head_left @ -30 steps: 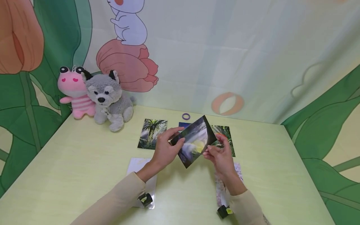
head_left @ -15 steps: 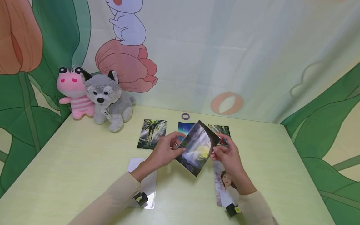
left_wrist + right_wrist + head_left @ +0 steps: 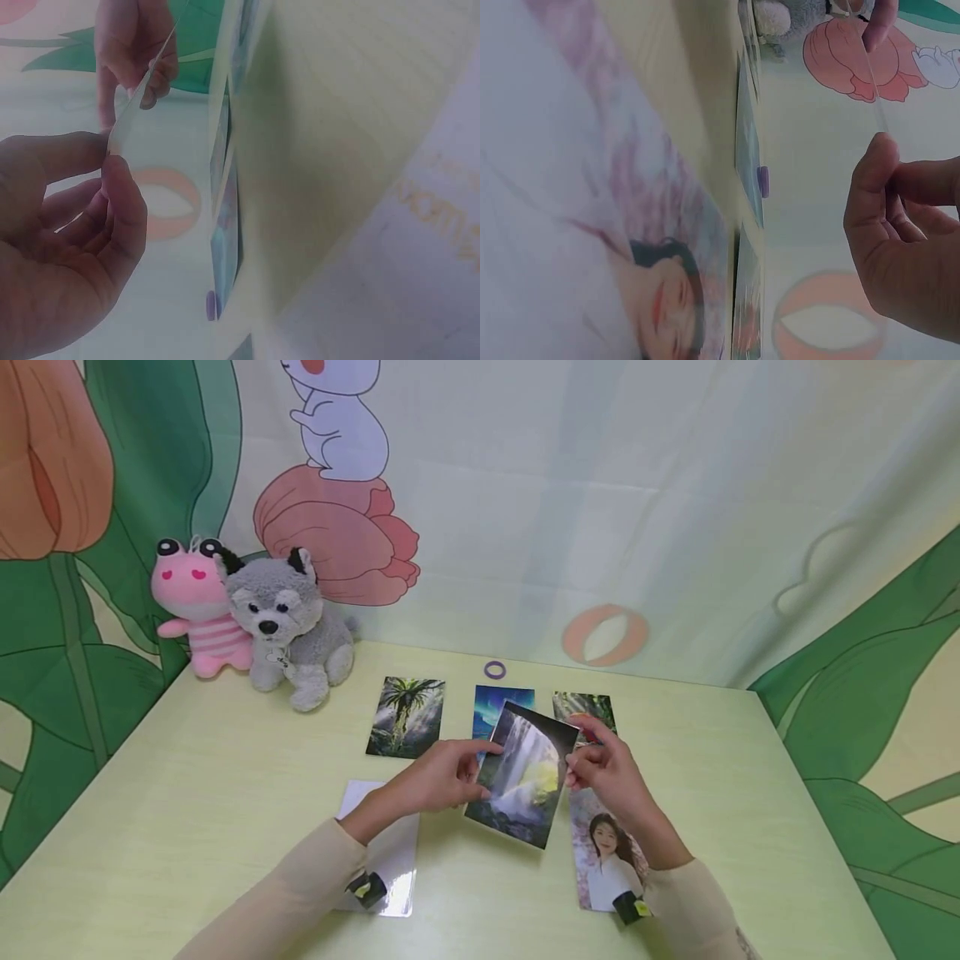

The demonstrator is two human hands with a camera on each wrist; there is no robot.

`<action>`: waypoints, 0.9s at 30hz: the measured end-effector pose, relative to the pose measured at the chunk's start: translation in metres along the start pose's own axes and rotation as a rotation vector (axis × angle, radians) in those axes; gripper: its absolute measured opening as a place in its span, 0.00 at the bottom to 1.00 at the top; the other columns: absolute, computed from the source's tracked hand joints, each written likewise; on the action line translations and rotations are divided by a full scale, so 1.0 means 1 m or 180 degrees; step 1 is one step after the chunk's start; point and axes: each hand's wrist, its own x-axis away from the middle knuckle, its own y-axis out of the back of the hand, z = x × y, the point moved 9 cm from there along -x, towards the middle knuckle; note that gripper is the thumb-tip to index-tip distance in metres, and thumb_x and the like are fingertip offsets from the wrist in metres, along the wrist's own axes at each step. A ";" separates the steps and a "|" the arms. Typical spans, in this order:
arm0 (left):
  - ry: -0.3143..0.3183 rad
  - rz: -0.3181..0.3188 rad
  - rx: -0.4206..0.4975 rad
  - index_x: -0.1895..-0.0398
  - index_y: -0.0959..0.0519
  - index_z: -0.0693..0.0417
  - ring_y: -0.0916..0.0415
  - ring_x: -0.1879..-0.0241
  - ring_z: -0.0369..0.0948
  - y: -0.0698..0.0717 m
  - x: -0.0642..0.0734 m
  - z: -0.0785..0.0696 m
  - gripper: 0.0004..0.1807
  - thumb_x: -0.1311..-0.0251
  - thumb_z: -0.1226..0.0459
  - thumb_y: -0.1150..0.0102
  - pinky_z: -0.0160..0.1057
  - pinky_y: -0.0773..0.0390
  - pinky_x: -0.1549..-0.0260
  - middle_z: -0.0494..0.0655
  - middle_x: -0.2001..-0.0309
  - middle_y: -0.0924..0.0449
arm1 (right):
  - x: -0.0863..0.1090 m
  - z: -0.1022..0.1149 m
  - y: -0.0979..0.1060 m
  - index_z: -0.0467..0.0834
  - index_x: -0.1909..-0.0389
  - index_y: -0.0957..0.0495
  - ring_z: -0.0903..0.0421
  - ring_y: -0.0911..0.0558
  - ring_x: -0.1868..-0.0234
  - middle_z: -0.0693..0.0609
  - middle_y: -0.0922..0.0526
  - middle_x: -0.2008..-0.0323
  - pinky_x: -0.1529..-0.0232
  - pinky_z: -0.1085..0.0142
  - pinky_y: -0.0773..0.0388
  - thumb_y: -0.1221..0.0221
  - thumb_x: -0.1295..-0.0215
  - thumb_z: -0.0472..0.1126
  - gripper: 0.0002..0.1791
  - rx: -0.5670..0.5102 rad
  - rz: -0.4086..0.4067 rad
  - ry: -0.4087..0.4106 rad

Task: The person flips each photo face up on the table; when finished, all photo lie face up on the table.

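Note:
Both hands hold a photo print of a waterfall (image 3: 521,781) above the table. My left hand (image 3: 438,774) pinches its left edge, thumb on the picture side. On the opposite edge, the thumb and fingers of my right hand (image 3: 609,770) pinch near the upper right corner. Seen from the left wrist, the print (image 3: 139,101) is nearly edge-on between the two hands. Behind it, a blue aurora photo (image 3: 504,698) is partly covered. The right hand overlaps a green jungle photo (image 3: 583,702), and a palm tree photo (image 3: 406,717) lies left of them.
A white glossy sheet (image 3: 397,860) lies under the left forearm, and a portrait photo (image 3: 606,860) lies beside the right one. A purple ring (image 3: 495,670) sits at the back edge. The husky plush (image 3: 288,618) and pink frog plush (image 3: 202,610) stand back left, before a printed curtain (image 3: 487,527).
The waterfall print has turned counter-clockwise to stand more upright and come slightly nearer. My left hand has lowered with it, and more of the aurora and portrait photos shows.

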 end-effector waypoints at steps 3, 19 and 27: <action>-0.0010 0.0062 0.0009 0.34 0.26 0.57 0.33 0.79 0.34 -0.004 0.002 0.002 0.32 0.44 0.71 0.31 0.31 0.30 0.74 0.41 0.77 0.26 | -0.001 -0.002 -0.002 0.37 0.30 0.38 0.58 0.18 0.76 0.47 0.20 0.75 0.70 0.61 0.16 0.47 0.31 0.23 0.29 0.0105 0.0020 -0.0064; 0.0433 0.0448 0.0026 0.33 0.27 0.56 0.31 0.91 0.37 -0.037 0.022 0.026 0.34 0.45 0.71 0.29 0.34 0.24 0.73 0.44 0.86 0.24 | -0.001 -0.024 -0.022 0.33 0.36 0.36 0.46 0.16 0.75 0.40 0.16 0.75 0.71 0.58 0.16 0.43 0.36 0.24 0.27 0.0630 0.0362 -0.0263; 0.0487 0.0564 0.0137 0.38 0.25 0.58 0.30 0.93 0.36 -0.051 0.027 0.032 0.31 0.47 0.73 0.29 0.33 0.25 0.78 0.48 0.90 0.24 | 0.001 -0.032 -0.030 0.35 0.41 0.33 0.51 0.16 0.78 0.45 0.16 0.76 0.72 0.58 0.16 0.39 0.37 0.26 0.24 0.0907 0.0526 -0.0394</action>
